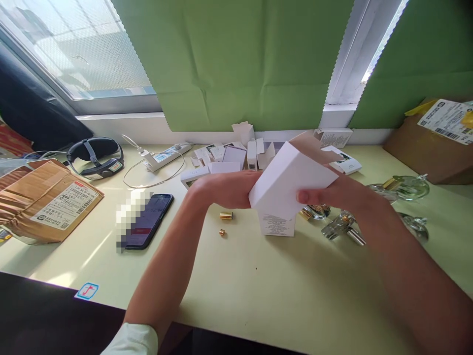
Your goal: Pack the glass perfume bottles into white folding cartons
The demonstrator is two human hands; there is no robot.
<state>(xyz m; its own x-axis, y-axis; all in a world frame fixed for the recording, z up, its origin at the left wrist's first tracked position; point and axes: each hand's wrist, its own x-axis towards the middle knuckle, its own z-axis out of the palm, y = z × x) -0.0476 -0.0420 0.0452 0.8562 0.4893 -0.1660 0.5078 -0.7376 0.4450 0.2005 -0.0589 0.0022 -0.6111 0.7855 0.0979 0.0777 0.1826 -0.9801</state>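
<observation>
A tilted white cardboard box (291, 180) is held above the table, its flaps open at the upper right. My right hand (321, 196) grips its right side, with the thumb pressed on the front face. At the box's left edge is my left hand (236, 190), its fingers hidden behind the cardboard. Directly below, a white box with printed text (277, 226) shows only its lower part. A gold cylindrical cap (226, 216) and a smaller gold piece (222, 232) lie left of it. Several glass bottles (338, 226) lie near my right forearm.
Several opened white cartons (232, 155) are heaped by the window sill. A phone (157, 219), a power strip with cable (166, 157), a head strap device (96, 158) and a brown parcel (55, 202) occupy the left. A large cardboard box (424, 148) stands at the far right.
</observation>
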